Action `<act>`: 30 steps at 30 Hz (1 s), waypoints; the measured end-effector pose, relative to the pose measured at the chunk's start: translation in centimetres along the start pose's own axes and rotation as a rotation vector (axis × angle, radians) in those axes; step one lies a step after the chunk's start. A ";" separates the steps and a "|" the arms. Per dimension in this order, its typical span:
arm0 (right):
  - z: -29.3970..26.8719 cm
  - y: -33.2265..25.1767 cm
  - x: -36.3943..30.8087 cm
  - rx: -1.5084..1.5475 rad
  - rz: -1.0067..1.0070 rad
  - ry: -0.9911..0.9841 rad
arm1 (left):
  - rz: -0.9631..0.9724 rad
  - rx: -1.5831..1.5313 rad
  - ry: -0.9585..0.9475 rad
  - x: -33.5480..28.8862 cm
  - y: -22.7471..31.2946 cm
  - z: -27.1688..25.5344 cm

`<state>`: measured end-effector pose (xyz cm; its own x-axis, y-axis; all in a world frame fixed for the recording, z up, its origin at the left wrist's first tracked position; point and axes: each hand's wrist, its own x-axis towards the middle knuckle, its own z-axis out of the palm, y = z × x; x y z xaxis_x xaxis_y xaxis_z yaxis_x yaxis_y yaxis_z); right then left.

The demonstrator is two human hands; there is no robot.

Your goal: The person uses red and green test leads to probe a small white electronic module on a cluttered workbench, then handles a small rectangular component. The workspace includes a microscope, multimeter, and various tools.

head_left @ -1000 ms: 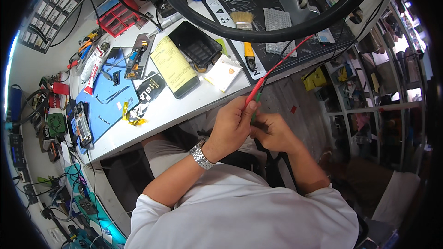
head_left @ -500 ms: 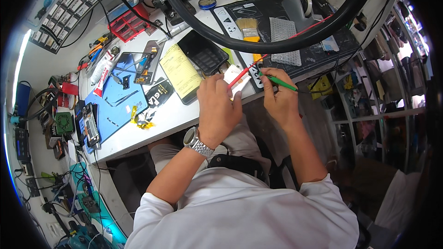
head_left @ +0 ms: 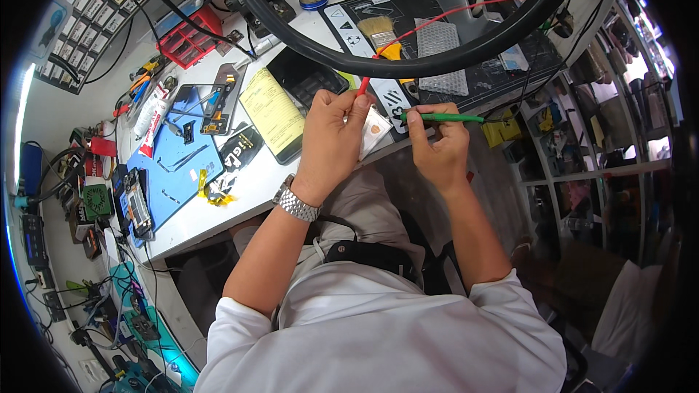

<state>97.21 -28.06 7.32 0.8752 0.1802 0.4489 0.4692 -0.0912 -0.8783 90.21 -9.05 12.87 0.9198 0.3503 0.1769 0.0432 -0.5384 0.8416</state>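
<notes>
My left hand [head_left: 329,135] is closed in a pinch on a red test probe [head_left: 363,86], held over the table's front edge. From the probe a red lead runs up past the black ring. My right hand [head_left: 442,147] grips a green test probe [head_left: 455,117], which lies nearly level and points left. A small white packet [head_left: 374,132] with a brownish mark lies between the two hands. Just beyond my left hand is a dark phone-shaped case [head_left: 302,76], partly hidden by the fingers. To its left rests a yellow notepad [head_left: 271,110] on a dark slab.
A thick black ring [head_left: 408,68] arches over the far side. Beneath it lie a paintbrush [head_left: 378,30], bubble wrap [head_left: 442,58] and a tape dispenser [head_left: 466,4] on a black mat. On the left, a blue mat [head_left: 178,182] carries phone parts and tools.
The red probe has tipped more upright as my left hand turned and shifted slightly left. The green probe has swung to nearly level in my right hand. The whole view has shifted a little.
</notes>
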 end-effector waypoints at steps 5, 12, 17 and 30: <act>0.3 0.1 0.2 -0.045 -0.127 -0.013 | -0.257 -0.378 -0.045 1.8 -0.1 0.4; 0.4 0.0 0.1 -0.078 -0.176 -0.036 | -0.177 -0.204 -0.042 2.4 -1.2 1.0; 0.4 -0.3 0.3 -0.064 -0.176 -0.032 | -0.100 -0.053 -0.039 2.5 -0.9 1.1; -0.1 -1.0 0.2 -0.127 -0.148 -0.041 | 0.150 0.117 0.058 2.8 -1.1 1.7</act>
<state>96.90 -28.07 8.35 0.7916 0.2399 0.5620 0.6053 -0.1828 -0.7747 93.39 -8.85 11.58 0.8953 0.3016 0.3277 -0.0444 -0.6717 0.7395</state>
